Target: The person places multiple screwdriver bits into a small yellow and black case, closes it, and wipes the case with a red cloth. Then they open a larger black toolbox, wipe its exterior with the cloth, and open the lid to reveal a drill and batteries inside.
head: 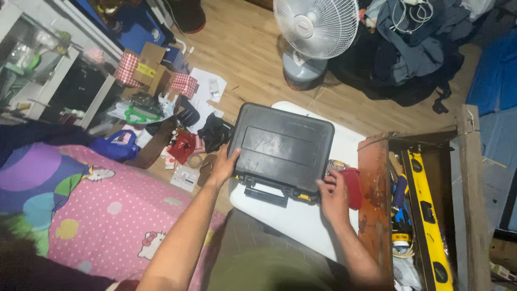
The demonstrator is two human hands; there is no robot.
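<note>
Black plastic tool case (283, 148) lies flat and shut on a small white table (301, 218), handle and latches facing the person, so the front edge is within reach. The left hand (223, 166) grips its left front corner, fingers curled; the right hand (333, 189) rests half-open against the right front corner, beside a red cloth (353, 186), steadying both sides evenly.
</note>
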